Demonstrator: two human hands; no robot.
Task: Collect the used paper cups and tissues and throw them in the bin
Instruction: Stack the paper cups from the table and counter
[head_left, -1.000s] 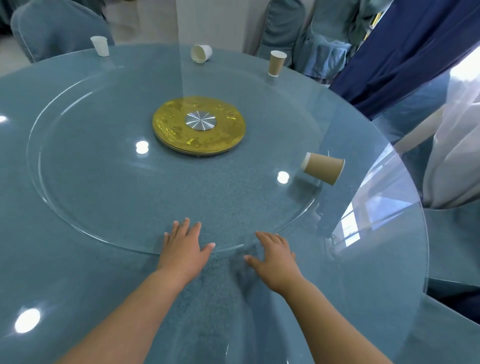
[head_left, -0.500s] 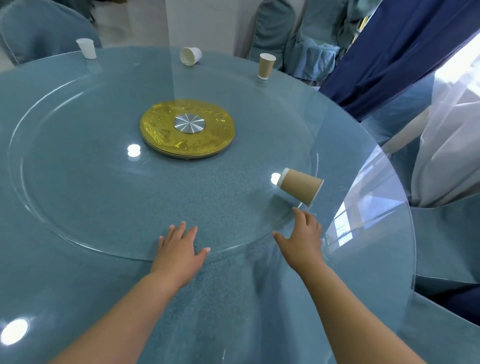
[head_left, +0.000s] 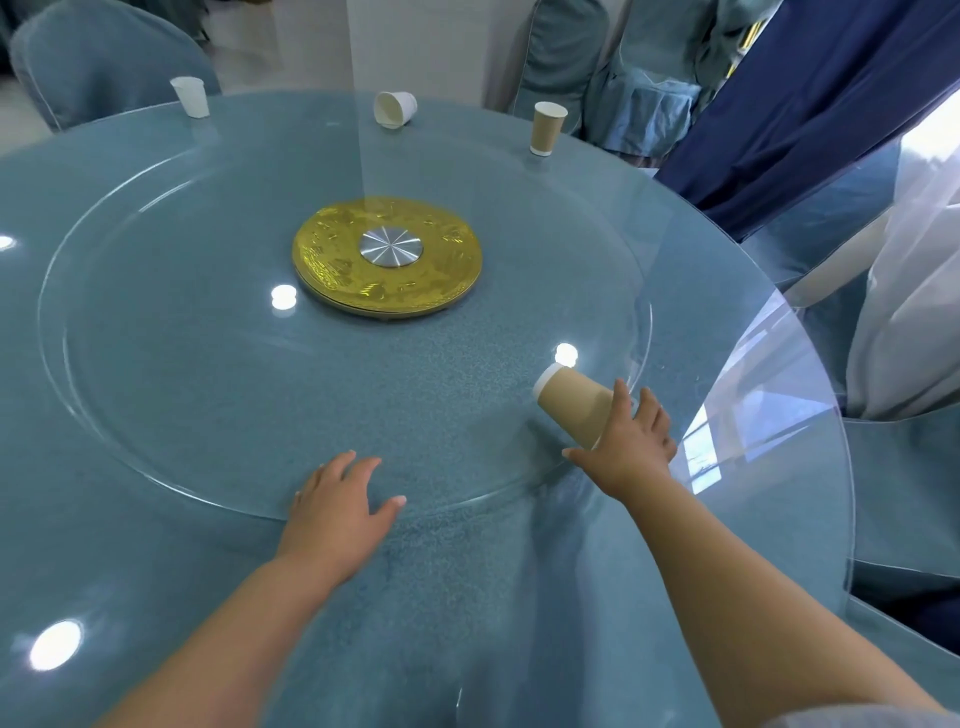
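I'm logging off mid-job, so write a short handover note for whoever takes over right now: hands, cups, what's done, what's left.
Right hand: reaching onto the tipped brown cup, fingers on it, not closed or lifted yet.
Left hand: flat on the glass turntable, empty.
Far edge: upright white cup, tipped white cup, upright brown cup.
Done: nothing binned yet. No tissues or bin in view.
Left: collect all four cups, find the tissues and the bin.

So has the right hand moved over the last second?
Yes. The right hand has gone from the near edge of the glass turntable forward and right to the tipped brown cup, now touching it.
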